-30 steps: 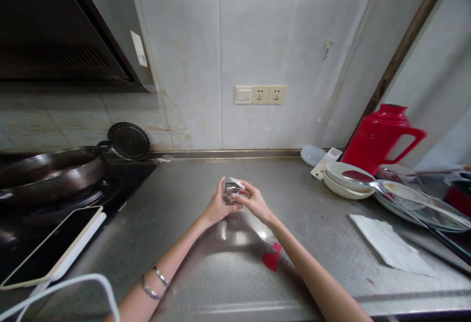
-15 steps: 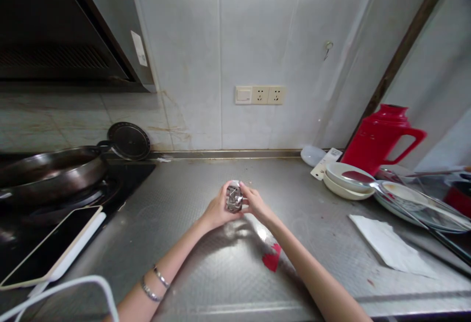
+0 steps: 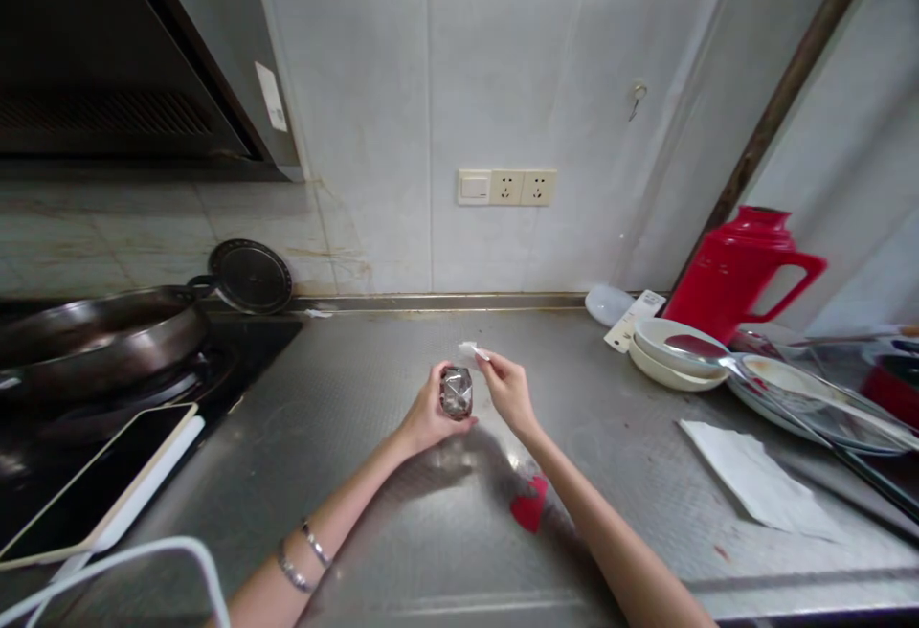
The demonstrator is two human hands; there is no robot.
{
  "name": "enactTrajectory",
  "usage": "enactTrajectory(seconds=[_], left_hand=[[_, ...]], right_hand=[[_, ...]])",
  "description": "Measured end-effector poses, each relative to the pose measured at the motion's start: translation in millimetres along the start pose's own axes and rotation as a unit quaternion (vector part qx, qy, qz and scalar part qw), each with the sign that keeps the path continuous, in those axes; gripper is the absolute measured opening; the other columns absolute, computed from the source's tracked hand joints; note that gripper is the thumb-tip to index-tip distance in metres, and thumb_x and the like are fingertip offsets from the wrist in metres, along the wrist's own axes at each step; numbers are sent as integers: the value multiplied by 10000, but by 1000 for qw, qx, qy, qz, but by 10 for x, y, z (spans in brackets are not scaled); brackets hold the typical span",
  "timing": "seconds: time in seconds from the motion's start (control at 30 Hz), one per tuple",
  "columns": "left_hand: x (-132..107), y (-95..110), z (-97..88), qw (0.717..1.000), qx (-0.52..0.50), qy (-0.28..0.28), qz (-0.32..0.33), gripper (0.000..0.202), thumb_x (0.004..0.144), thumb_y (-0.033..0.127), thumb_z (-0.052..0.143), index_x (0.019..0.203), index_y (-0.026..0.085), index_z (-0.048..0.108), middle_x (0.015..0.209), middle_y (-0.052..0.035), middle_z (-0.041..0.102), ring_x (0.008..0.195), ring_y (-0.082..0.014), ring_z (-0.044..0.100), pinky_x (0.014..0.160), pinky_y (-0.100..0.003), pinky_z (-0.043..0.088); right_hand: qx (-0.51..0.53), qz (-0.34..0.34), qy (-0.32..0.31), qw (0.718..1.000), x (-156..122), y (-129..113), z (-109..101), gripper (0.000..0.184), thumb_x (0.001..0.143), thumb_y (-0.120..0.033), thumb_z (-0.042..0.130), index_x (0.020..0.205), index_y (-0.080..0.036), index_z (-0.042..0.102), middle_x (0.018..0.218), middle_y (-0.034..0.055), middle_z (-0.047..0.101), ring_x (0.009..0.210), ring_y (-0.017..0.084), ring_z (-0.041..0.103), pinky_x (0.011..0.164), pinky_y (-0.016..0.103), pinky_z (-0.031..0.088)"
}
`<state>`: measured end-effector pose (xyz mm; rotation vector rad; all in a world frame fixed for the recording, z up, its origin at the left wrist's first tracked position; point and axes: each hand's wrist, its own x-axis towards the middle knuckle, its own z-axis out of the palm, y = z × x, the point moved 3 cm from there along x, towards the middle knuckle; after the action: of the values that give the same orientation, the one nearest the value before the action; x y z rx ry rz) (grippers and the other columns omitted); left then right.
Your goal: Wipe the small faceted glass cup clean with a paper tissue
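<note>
My left hand [image 3: 429, 412] grips a small shiny foil-wrapped packet [image 3: 456, 392] above the steel counter [image 3: 402, 513]. My right hand [image 3: 508, 389] is just right of it and pinches a thin white strip [image 3: 474, 351] that rises from the packet's top. A red scrap [image 3: 529, 504] lies on the counter under my right forearm.
A dark pan [image 3: 93, 333] sits on the stove at the left, with a round lid [image 3: 250, 276] behind it and a phone [image 3: 100, 484] with a white cable in front. At the right stand a red jug [image 3: 739, 269], stacked bowls [image 3: 675, 346], plates and a white napkin [image 3: 757, 480].
My right hand has drawn away from the packet, up and to the right, pulling the white strip with it. My left hand has kept its hold and sunk slightly.
</note>
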<state>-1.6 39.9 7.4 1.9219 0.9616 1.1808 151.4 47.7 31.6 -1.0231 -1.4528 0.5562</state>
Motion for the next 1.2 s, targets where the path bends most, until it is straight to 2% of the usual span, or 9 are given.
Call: enactTrajectory(seconds=[0.13, 0.33, 0.43, 0.53, 0.63, 0.77, 0.87, 1.03, 1.2], left_hand=[[-2, -26, 15, 1000, 13, 8, 10, 855, 555, 276, 812, 1244, 199, 312, 1153, -108, 569, 1051, -258, 574, 905, -373, 450], [1, -31, 25, 999, 5, 37, 29, 848, 555, 277, 810, 1239, 210, 314, 1174, -107, 565, 1018, -241, 597, 876, -352, 471], [12, -33, 15, 998, 1, 53, 20, 799, 575, 290, 797, 1212, 223, 320, 1156, -93, 576, 973, -223, 613, 845, -339, 482], [31, -58, -11, 997, 9, 76, 3, 768, 579, 284, 791, 1187, 224, 325, 1064, -66, 603, 894, -202, 622, 803, -331, 490], [45, -83, -28, 997, 14, 80, 6, 771, 575, 262, 790, 1186, 219, 323, 1047, -57, 595, 857, -187, 616, 783, -331, 490], [36, -94, -13, 999, 21, 41, 25, 788, 583, 230, 782, 1224, 213, 324, 1142, -87, 545, 956, -212, 595, 842, -359, 472], [18, -107, 18, 998, 55, 3, 35, 823, 567, 208, 784, 1254, 209, 330, 1171, -100, 526, 1020, -239, 569, 885, -387, 455], [22, -183, 43, 992, 104, -8, 67, 739, 585, 231, 761, 1226, 184, 397, 1192, -126, 517, 1091, -274, 539, 914, -419, 446], [36, -228, 46, 989, 110, 16, 95, 787, 570, 217, 760, 1257, 189, 378, 1245, -131, 495, 1151, -272, 508, 967, -420, 418]], right_hand=[[42, -18, -55, 997, -56, -53, 82, 278, 856, -378, 523, 892, -193, 727, 837, 41, 734, 771, 210, 658, 712, 296, 504], [20, -41, -37, 998, -114, -101, 80, 255, 869, -362, 517, 951, -242, 726, 919, 30, 737, 863, 249, 673, 805, 375, 514], [24, -71, -35, 997, -136, -167, 78, 245, 880, -341, 507, 978, -279, 723, 932, -10, 737, 893, 247, 675, 989, 470, 424], [37, -90, -44, 994, -141, -209, 78, 252, 890, -332, 494, 974, -281, 726, 898, -37, 739, 751, 200, 686, 1070, 499, 342], [58, -65, -34, 996, -109, -192, 48, 244, 862, -360, 536, 904, -235, 741, 855, -9, 744, 806, 223, 684, 996, 472, 426], [65, -25, 28, 997, -49, -138, -38, 275, 862, -370, 532, 901, -180, 727, 849, 49, 738, 828, 251, 687, 744, 358, 549], [1, -79, 29, 996, -43, -141, -52, 238, 877, -310, 512, 918, -203, 720, 847, 40, 734, 908, 260, 685, 785, 357, 547], [-65, -242, -110, 962, -122, -203, 61, 345, 882, -127, 416, 1091, -264, 653, 1014, -5, 714, 984, 189, 670, 1053, 426, 401], [-79, -268, -118, 953, -131, -253, 40, 390, 851, -75, 411, 1109, -259, 640, 1011, 7, 717, 971, 187, 675, 1059, 419, 392]])
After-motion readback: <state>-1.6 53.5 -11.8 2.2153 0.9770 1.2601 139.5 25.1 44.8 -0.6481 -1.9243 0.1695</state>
